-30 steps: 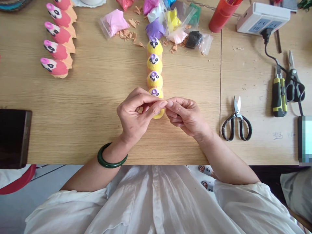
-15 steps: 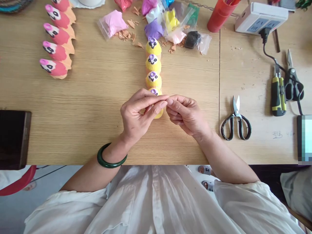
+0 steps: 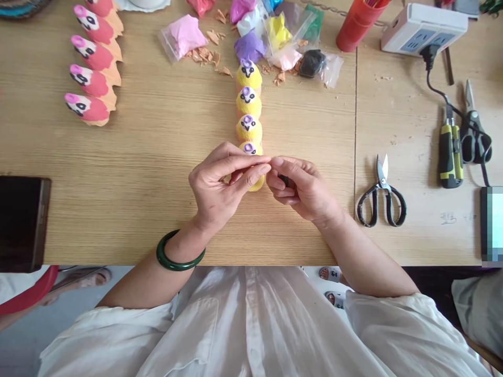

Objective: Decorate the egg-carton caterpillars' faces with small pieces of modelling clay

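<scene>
My left hand [image 3: 226, 180] is closed in a pinch, thumb and forefinger pressed together; anything between the tips is too small to make out. Its fingertips meet those of my right hand [image 3: 301, 183], whose curled fingers hold a small dark lump [image 3: 283, 180], mostly hidden. Below both hands a strip of yellow-painted egg-carton cups [image 3: 249, 128] runs away from me. The cups carry white faces with black eyes and purple rings; the nearest are partly covered by my left hand.
A red-painted strip of similar cups [image 3: 96, 81] lies at the left. Bags of coloured clay [image 3: 249, 47] and orange scraps [image 3: 202, 55] lie at the back. Scissors [image 3: 382, 183], a utility knife [image 3: 451, 152], a power strip [image 3: 424, 29] and a red cup [image 3: 359, 26] stand or lie right.
My right hand has turned slightly and its fingers have loosened, so the dark lump now shows. My left hand has shifted a little left. A foot has appeared under the table at lower left.
</scene>
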The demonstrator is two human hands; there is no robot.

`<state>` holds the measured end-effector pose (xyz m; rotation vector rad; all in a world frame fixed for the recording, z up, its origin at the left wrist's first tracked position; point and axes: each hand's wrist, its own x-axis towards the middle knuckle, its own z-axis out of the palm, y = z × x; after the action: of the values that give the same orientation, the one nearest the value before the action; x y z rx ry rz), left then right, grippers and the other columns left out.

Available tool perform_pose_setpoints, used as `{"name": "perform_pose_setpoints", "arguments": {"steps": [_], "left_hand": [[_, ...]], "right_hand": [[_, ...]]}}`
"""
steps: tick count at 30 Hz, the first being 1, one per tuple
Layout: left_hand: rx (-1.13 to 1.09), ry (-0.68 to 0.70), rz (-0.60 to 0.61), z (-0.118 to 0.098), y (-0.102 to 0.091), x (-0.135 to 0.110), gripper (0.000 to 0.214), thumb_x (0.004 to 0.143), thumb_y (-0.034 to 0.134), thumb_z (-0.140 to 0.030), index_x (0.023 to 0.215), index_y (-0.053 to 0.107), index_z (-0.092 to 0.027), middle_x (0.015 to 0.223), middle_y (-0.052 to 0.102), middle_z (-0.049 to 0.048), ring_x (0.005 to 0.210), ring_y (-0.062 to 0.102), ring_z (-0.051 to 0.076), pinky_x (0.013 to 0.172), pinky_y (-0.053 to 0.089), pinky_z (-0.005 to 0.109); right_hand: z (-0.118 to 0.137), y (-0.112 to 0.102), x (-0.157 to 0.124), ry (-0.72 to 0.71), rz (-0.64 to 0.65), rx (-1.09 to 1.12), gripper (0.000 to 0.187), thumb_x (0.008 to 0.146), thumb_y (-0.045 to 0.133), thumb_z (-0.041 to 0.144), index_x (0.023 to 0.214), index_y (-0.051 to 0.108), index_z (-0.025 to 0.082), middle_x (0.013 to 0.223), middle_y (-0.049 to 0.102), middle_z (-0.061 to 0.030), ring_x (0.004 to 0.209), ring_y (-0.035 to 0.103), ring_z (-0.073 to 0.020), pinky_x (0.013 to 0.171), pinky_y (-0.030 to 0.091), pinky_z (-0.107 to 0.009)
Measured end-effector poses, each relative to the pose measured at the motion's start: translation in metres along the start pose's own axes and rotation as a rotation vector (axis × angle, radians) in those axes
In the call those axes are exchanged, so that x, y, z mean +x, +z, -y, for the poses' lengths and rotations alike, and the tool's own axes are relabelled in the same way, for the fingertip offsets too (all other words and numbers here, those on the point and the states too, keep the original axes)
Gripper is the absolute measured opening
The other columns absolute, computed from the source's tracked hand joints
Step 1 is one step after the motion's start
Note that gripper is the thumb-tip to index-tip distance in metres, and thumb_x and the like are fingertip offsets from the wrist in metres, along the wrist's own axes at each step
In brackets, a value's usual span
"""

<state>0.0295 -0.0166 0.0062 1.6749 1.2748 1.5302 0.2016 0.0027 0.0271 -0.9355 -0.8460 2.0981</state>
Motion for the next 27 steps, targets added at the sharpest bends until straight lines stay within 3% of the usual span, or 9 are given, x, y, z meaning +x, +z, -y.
{"name": "perform_pose_setpoints", "arguments": {"steps": [11,19,27], "left_hand": [[-0.035,-0.023,0.057,0.0066,0.0014,0.0005,0.016,0.093,0.084,-0.045,0.108,0.086,-0.039,0.085,0.073,0.0001,0.064,0.059,0.011,0.058,0.049,0.031],[-0.121,-0.019,0.012,0.0074,0.0008,0.0023,0.016,0.099,0.078,-0.044,0.109,0.086,-0.035,0.09,0.074,0.0007,0.065,0.065,0.009,0.057,0.05,0.026],[-0.04,0.0,0.009,0.0082,0.0006,0.0042,0.009,0.099,0.079,-0.041,0.098,0.085,-0.034,0.083,0.075,-0.0016,0.067,0.064,0.01,0.058,0.052,0.032]], "right_hand": [[0.0,-0.0006,0.0015,-0.063,-0.023,-0.044,0.049,0.077,0.09,0.059,0.079,0.062,0.019,0.06,0.028,0.0116,0.05,0.017,-0.0033,0.044,0.012,-0.02],[-0.0037,0.0014,0.0011,-0.203,-0.173,-0.147,0.047,0.077,0.09,0.061,0.083,0.071,0.018,0.06,0.037,0.0083,0.052,0.027,-0.0054,0.045,0.018,-0.023],[-0.0059,0.0019,0.0002,-0.239,-0.216,-0.2,0.045,0.079,0.088,0.061,0.084,0.072,0.019,0.062,0.04,0.0063,0.054,0.029,-0.0069,0.046,0.019,-0.025]]}}
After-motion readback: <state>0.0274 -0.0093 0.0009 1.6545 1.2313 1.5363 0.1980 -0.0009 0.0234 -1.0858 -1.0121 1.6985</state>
